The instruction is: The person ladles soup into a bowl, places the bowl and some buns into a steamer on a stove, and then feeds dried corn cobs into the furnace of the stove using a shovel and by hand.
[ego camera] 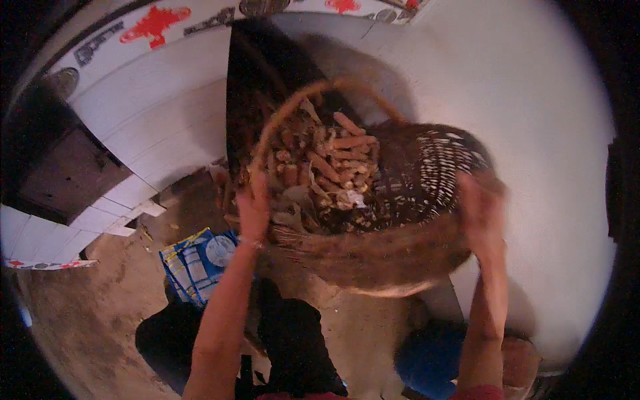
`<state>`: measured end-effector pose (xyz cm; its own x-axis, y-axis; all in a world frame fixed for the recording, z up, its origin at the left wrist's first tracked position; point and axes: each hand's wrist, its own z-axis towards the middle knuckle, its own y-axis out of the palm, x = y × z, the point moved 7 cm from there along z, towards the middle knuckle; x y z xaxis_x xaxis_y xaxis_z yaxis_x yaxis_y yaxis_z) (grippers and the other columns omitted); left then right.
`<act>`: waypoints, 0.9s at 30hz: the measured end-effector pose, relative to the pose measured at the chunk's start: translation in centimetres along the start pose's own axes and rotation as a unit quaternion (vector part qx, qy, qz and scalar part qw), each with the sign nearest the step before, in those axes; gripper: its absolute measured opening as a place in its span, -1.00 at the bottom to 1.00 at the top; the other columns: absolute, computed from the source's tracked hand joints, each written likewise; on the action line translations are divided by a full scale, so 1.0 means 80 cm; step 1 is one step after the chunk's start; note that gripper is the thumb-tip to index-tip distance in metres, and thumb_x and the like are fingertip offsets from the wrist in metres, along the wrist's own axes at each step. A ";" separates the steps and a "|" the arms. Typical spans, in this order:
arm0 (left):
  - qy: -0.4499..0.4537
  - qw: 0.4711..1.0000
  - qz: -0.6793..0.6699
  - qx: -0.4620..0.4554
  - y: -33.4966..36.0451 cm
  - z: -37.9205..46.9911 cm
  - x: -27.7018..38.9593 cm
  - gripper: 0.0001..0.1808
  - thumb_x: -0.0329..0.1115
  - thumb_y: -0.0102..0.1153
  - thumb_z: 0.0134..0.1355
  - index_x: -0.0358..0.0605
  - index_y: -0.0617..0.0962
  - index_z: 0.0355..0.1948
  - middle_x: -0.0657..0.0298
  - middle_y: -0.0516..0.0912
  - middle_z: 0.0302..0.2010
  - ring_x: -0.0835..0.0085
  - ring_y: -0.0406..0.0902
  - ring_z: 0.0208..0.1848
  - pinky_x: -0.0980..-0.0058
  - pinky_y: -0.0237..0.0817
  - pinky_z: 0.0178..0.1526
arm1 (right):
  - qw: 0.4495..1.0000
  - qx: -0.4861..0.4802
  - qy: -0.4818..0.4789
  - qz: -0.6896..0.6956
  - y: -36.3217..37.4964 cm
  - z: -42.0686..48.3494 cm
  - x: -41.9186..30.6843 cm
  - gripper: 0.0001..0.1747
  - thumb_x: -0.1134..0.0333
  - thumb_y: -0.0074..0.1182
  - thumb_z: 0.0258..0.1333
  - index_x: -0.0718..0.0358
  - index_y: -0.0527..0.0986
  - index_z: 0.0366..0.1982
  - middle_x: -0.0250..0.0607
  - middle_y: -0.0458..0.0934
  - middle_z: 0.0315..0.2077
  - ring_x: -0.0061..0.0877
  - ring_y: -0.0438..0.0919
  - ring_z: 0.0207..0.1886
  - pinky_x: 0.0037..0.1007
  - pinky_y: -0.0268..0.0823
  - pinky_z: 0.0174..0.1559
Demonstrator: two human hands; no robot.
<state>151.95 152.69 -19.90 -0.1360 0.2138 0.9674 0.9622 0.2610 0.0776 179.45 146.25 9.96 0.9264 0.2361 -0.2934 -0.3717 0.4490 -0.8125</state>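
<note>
A brown woven basket (370, 257) is held up in front of me, tilted, with its open top facing away and to the left. My left hand (253, 212) grips its left side near the foot of the arched handle (300, 95). Blurred by motion, my right hand (482, 212) holds the right rim. Dry corn cobs (345, 160) and husk scraps (295, 202) crowd the basket's left side; whether the farther ones lie inside or beyond it, I cannot tell. Light shows through the bare weave (445, 165) on the right.
A dark upright surface (265, 55) stands behind the basket, beside a pale wall (545, 150). White boards (165, 95) with red and black prints are at the left. On the dirt floor (90, 325) are a blue patterned bag (200, 260) and a blue rounded object (430, 355).
</note>
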 end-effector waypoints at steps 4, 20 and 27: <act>-0.047 0.996 0.016 -0.076 0.031 -0.045 -0.107 -0.48 -0.05 -0.17 0.33 -0.23 0.29 0.15 0.33 0.30 -0.65 0.57 0.09 -0.63 0.45 -0.02 -0.54 | 0.981 -0.087 -0.134 -0.113 0.021 0.015 -0.056 -0.61 0.35 0.04 0.11 0.34 0.43 -0.77 -0.06 0.33 -0.80 -0.23 0.29 -0.74 -0.31 0.14 -0.59; -0.100 0.821 0.332 -0.453 0.081 -0.157 -0.039 -0.36 0.13 0.27 -0.03 -0.33 0.51 -0.26 0.12 0.49 -0.34 0.33 0.40 -0.26 0.23 0.24 -0.20 | 0.995 -0.036 0.062 -0.069 -0.124 -0.245 0.057 -0.60 0.35 -0.10 0.15 0.32 0.30 -0.76 -0.15 0.27 -0.79 -0.23 0.22 -0.68 -0.27 0.09 -0.45; -0.086 0.820 0.295 -0.482 0.139 -0.251 -0.055 -0.48 -0.04 0.46 -0.19 -0.24 0.43 -0.59 0.23 0.42 -0.61 0.48 0.31 -0.58 0.28 0.14 -0.52 | 0.985 0.057 0.144 -0.081 -0.198 -0.359 0.125 -0.60 0.32 -0.14 0.18 0.35 0.29 -0.72 -0.15 0.27 -0.74 -0.22 0.20 -0.64 -0.26 0.05 -0.50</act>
<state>167.98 135.76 -18.48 0.4689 0.1863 0.8634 0.6006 -0.7839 -0.1571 196.32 116.72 5.43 0.9466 -0.0946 -0.3081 -0.2059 0.5579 -0.8039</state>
